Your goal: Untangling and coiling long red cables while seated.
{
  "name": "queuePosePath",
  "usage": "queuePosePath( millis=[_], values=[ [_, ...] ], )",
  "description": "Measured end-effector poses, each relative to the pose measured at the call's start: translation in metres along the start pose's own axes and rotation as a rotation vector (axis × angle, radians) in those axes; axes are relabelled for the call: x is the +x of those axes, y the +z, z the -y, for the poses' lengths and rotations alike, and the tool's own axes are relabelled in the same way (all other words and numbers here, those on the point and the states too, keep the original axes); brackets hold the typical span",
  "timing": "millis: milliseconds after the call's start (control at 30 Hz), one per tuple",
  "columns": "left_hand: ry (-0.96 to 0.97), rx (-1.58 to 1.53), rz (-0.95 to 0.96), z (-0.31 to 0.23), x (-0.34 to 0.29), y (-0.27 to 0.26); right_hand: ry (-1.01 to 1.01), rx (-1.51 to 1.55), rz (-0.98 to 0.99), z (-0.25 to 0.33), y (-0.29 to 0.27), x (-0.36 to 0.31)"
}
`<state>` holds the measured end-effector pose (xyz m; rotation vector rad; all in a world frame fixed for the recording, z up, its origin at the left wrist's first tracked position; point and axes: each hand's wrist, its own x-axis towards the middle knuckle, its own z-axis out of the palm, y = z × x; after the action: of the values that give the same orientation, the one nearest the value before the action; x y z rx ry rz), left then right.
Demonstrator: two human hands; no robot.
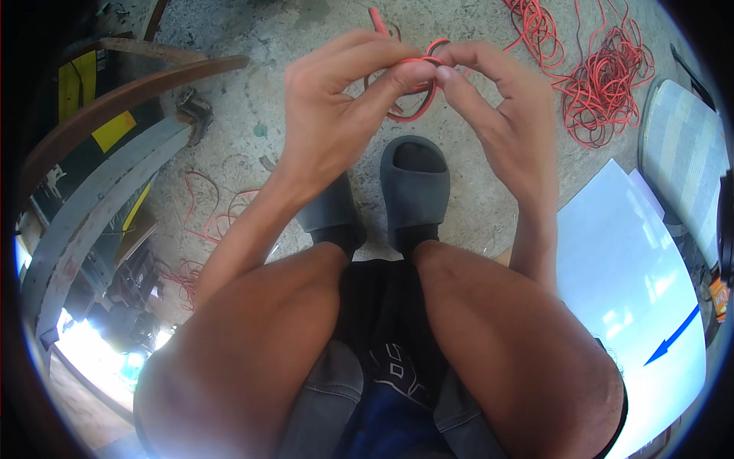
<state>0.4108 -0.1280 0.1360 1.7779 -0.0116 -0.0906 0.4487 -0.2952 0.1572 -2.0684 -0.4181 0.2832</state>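
Observation:
Pinched between the thumb and fingers of my left hand (pixel 329 103) is a thin red and black wire (pixel 414 117), bent into small loops. My right hand (pixel 514 111) grips the same wire between thumb and index finger, its tip almost touching the left thumb. One loop hangs just below the fingertips, and a red end sticks up past the left fingers. Parts of the wire are hidden behind the fingers of both hands. The hands are held up in front of me, above the concrete floor (pixel 478 23).
Tangled red and black wire (pixel 608 88) lies on the floor at the far right, with another coil (pixel 535 30) beside it. Loose wire strands (pixel 200 218) lie at left. Curved metal bars (pixel 115 164) stand on the left. A glossy white sheet (pixel 623 260) leans at right.

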Motion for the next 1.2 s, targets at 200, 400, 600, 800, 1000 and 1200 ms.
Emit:
queuePosePath(
  millis=[200, 400, 600, 800, 1000, 1200],
  values=[
    [0.215, -0.145, -0.203, -0.009, 0.004, -0.021, 0.340, 0.197, -0.005, -0.045, 0.006, -0.005],
    [-0.499, 0.157, 0.421, -0.009, 0.011, -0.053, 0.486, 0.377, -0.126, -0.043, 0.007, -0.015],
    [0.056, 0.067, 0.207, -0.009, 0.011, -0.040, 0.340, 0.341, -0.157, -0.042, 0.006, -0.010],
    [0.562, -1.202, 0.827, 0.006, 0.028, -0.085, 0.561, 0.388, -0.206, -0.061, 0.017, -0.013],
    [-0.341, -0.103, 0.290, 0.025, -0.015, -0.116, 0.541, 0.821, -0.333, -0.065, 0.011, -0.018],
    [-0.143, -0.621, 0.184, 0.032, -0.021, -0.123, 0.518, 0.678, -0.268, -0.074, -0.005, -0.022]
  ],
)
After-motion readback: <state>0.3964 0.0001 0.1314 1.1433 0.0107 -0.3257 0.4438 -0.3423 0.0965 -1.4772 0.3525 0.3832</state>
